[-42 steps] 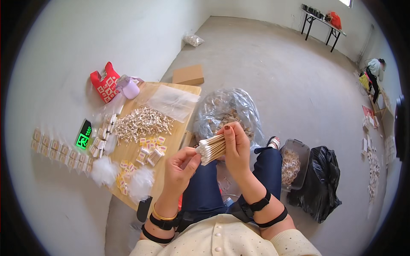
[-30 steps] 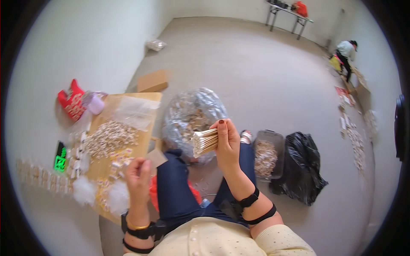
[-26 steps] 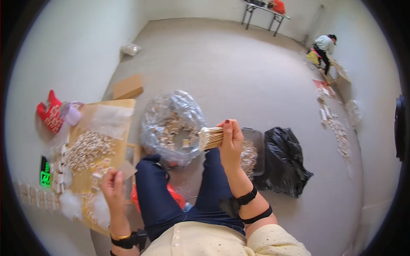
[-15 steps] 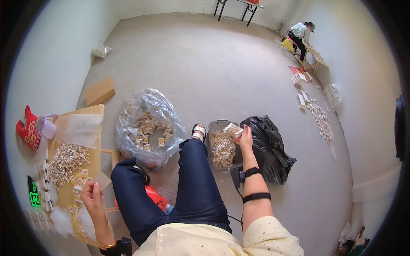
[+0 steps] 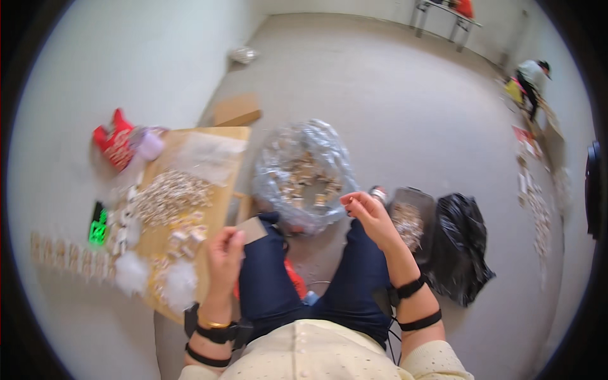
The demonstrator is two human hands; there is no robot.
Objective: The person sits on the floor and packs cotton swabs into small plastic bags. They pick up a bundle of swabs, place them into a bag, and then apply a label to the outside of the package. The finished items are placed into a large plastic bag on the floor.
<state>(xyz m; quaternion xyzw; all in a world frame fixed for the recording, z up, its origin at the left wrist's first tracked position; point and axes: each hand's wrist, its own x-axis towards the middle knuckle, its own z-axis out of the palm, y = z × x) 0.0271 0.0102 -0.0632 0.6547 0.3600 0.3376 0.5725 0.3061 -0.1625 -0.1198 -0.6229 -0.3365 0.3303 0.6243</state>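
A flat, matt beige cardboard-like piece (image 5: 256,230) in the left hand (image 5: 225,249); beyond the right hand (image 5: 369,214), a wrinkled, glossy black plastic bag (image 5: 457,253).

The card (image 5: 254,230) is tan, the cream shirt (image 5: 307,351) speckled

Soft, even light fills the room, bright across the floor (image 5: 405,114) at upper centre; its source cannot be told. Shadows are faint, deepest below the counter (image 5: 225,196) at lower left. The sign (image 5: 98,231) at far left glows green, its lettering smeared. Pale glints streak the clear bag (image 5: 266,158) at centre, and dull highlights crease the black bag (image 5: 462,253) at right. Motion blur softens the left half most: the swab pile (image 5: 174,196) runs together. The left fingers (image 5: 221,244) and right fingers (image 5: 361,206) are slightly smeared. Fisheye curvature bends the walls (image 5: 573,297) toward a black rim, darkest in the corners.
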